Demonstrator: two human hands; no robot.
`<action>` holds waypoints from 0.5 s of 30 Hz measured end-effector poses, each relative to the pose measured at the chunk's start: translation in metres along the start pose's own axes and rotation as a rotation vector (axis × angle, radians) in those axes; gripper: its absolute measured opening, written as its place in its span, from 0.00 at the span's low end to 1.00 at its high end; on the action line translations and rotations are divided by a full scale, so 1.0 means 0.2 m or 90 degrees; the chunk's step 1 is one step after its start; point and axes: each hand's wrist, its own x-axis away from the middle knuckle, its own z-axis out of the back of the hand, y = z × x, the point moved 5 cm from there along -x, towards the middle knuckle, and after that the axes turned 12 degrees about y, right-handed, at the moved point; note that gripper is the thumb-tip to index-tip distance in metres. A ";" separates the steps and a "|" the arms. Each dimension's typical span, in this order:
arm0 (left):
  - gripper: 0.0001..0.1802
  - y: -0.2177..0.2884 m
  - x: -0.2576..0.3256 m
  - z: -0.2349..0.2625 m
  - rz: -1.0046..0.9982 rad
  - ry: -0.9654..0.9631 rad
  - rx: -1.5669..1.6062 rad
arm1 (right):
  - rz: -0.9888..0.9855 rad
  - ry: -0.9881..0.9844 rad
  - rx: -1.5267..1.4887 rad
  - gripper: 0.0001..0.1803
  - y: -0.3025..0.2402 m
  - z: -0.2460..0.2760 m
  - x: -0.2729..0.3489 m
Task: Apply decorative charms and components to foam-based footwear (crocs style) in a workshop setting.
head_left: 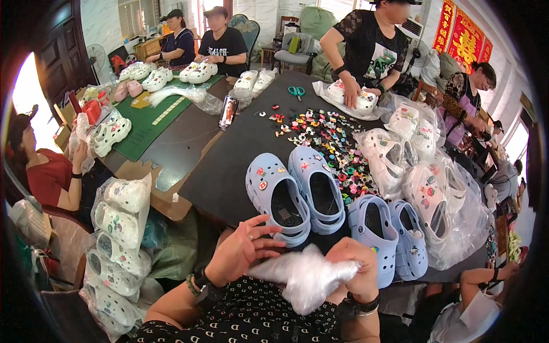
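Bunched in my right hand [353,264] is a clear plastic bag [311,280], hanging over my lap at the table's near edge. My left hand [243,248] is beside the bag with its fingers spread, close to the heel of a light blue clog. One pair of blue clogs [277,194] stands in front of me, decorated with small charms on the toes. A second pair of blue clogs [374,231] is to its right, next to my right hand. Many colourful shoe charms [326,137] lie scattered behind the clogs.
Bagged white clogs [429,194] are heaped at right; more bagged clogs [117,251] are stacked at left. Scissors [296,91] and a propped phone [228,112] rest on the dark table [229,166]. Across it, a person [372,51] handles white clogs; others sit around.
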 end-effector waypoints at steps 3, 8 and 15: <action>0.22 -0.03 0.02 0.02 -0.025 -0.087 -0.096 | -0.059 -0.115 0.027 0.15 -0.01 -0.06 -0.01; 0.29 -0.16 0.07 -0.12 -0.034 -0.138 -0.310 | 0.112 0.177 0.259 0.22 0.01 -0.08 -0.01; 0.16 -0.10 0.08 -0.23 -0.083 0.071 -0.330 | 0.204 0.171 0.334 0.27 0.12 -0.24 0.08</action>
